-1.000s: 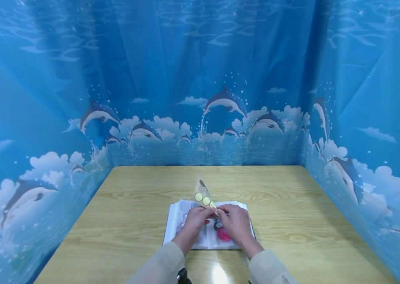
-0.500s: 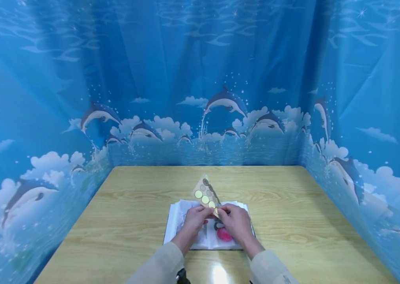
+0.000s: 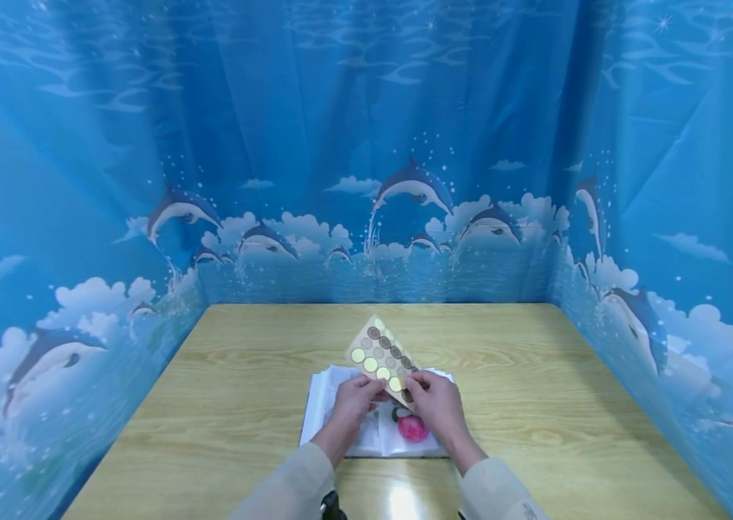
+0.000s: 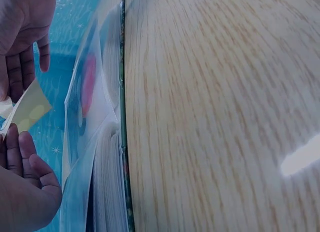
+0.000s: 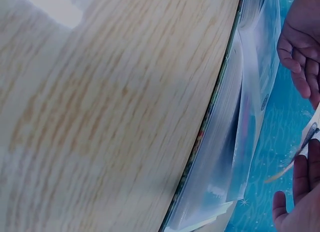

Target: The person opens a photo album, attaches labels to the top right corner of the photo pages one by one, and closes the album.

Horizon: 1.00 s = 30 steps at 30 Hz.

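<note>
sticker sheet held tilted up over the open album, near the desk's front edge, about mid-width. left hand fingers pinch the sheet's lower left edge, right hand fingers pinch its lower right corner. sheet carries rows of round dots, some yellow-green, some brown. pink round sticker on the album page under the right hand. blue dolphin curtain surrounds the desk.
</note>
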Available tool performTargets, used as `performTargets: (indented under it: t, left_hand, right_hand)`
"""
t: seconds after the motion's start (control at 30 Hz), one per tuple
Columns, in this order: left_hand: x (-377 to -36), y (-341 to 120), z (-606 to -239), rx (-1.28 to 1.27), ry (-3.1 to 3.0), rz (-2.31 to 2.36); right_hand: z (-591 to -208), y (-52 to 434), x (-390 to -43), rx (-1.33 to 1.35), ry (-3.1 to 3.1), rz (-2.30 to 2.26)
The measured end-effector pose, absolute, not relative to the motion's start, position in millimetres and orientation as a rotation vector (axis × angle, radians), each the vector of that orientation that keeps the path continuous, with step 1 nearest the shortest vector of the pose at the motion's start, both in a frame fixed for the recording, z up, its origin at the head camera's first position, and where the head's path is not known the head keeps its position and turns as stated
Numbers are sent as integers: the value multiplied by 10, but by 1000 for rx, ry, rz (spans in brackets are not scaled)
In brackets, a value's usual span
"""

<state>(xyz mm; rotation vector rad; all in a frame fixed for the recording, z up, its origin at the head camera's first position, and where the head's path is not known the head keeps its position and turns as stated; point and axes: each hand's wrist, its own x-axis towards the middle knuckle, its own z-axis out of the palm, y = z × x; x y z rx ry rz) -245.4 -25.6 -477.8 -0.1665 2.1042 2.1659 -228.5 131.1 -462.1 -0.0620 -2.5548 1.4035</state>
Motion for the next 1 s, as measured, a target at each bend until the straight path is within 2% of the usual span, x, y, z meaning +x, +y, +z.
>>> performTargets:
  t: [0.33, 0.63, 1.0]
  left_hand:
    - [-2486, -357, -4772, -174, 2112, 2208]
    - [-2575, -710, -4845, -213, 2060, 2363]
    - [-2590, -1262, -4823, -456, 1984, 2451]
  right_hand:
    - [-4654, 1397, -2292, -177, -2520, 1419]
    - [-4732, 1481, -2290, -180, -2519, 1398]
    - [-4770, 1564, -2273, -190, -2512, 1401]
